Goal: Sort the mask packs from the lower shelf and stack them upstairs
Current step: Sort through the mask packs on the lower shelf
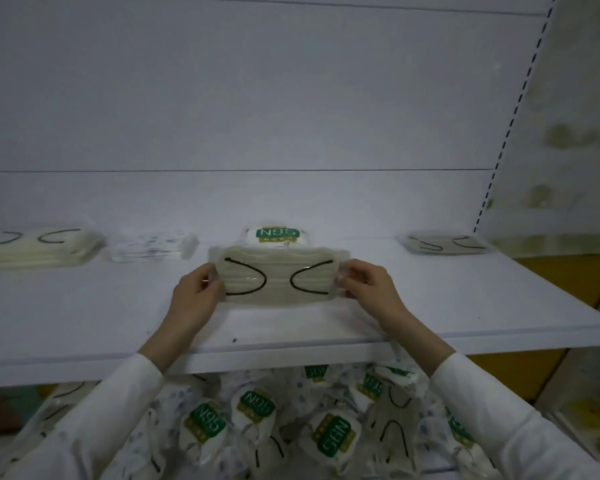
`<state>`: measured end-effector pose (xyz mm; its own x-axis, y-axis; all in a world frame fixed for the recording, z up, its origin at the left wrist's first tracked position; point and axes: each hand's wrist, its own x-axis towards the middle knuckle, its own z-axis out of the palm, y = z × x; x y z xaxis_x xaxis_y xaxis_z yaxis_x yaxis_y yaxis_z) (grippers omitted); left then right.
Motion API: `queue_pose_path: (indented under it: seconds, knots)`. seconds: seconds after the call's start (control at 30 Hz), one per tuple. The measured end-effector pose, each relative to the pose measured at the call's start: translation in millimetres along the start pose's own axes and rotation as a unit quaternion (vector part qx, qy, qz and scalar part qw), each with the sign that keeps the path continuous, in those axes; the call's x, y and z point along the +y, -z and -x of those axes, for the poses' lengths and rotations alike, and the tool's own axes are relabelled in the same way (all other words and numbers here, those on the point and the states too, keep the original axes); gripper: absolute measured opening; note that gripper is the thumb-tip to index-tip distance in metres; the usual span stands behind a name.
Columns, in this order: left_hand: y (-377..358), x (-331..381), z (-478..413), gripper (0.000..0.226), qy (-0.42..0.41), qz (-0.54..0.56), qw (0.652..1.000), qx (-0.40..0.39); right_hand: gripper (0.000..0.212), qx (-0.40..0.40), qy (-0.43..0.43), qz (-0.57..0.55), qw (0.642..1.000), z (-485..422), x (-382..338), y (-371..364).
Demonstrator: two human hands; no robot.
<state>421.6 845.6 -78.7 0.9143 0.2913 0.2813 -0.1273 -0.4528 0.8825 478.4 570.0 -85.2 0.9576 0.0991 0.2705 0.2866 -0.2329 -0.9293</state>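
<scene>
head view: left hand (196, 292) and right hand (368, 289) are each pinching an end of the beige mask pack (278, 280) over the upper shelf (465, 306). placing seems underway; the next move is calling for carrying it to the matching beige stack (39, 245), far left.

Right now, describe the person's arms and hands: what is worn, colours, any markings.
The left hand and right hand are bare, with no gloves, and no watch or bracelet shows. Both arms wear plain long white sleeves, the left sleeve and right sleeve, ending at the wrists, with no print or markings visible.
</scene>
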Motion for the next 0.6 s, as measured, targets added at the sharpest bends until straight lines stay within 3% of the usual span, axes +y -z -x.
queue_pose_path:
  seconds: [0.2,0.47,0.6]
  knots:
    - [-41,51,-15,0.009,-0.118,-0.033,0.991,-0.050,0.019,0.111,-0.017,-0.058,0.992,12,-1,57]
    - [-131,89,-22,0.037,-0.122,0.079,0.981,-0.127,0.016,0.202,-0.044,-0.037,0.978,36,8,161]
    - [-184,115,-30,0.035,-0.117,0.121,0.976,-0.141,0.018,0.214,-0.039,-0.022,0.976,28,15,217]
